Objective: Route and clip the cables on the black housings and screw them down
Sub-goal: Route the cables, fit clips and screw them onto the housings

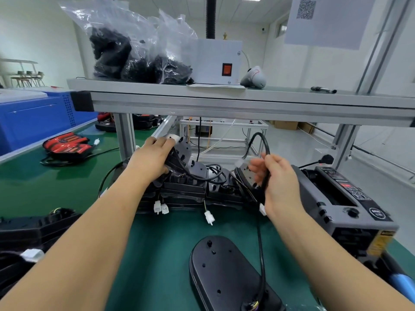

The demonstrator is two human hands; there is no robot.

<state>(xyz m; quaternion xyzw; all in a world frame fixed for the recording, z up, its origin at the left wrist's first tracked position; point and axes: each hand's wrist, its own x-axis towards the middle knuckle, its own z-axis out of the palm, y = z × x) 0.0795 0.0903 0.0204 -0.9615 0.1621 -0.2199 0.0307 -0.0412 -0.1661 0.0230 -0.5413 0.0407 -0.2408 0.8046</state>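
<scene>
Left grip: your left grip [152,159] is closed round the raised housing [183,151] and holds it tilted above the pile, at 11 o'clock from the middle of the worktop. A white plug [173,138] shows at your fingertips.
Right grip: your right grip [280,185] has its fingers curled round the black cable [267,151], at 1 o'clock.
Black cable: it arches above your right grip, then drops past your wrist towards 6 o'clock, where it meets the near end of the flat housing [222,270].
Flat housing: an oval black shell lies flat on the green worktop [157,243], straight in front of you at 6 o'clock, between your forearms.
Pile: more black housings [190,189] lie heaped at 12 o'clock between your two grips. Wires loop over them, and white connectors [160,207] hang off the near edge.
Right side: a grey machine [343,198] with a dial stands at 3 o'clock, just beside your right grip.
Left side: red-lensed lamps [67,145] rest at 10 o'clock, and further dark housings [33,227] lie at 8 o'clock.
Shelf: the shelf [224,95] overhead at 12 o'clock carries clear bags [134,48] of black parts and a white box [213,61] with a red switch.
</scene>
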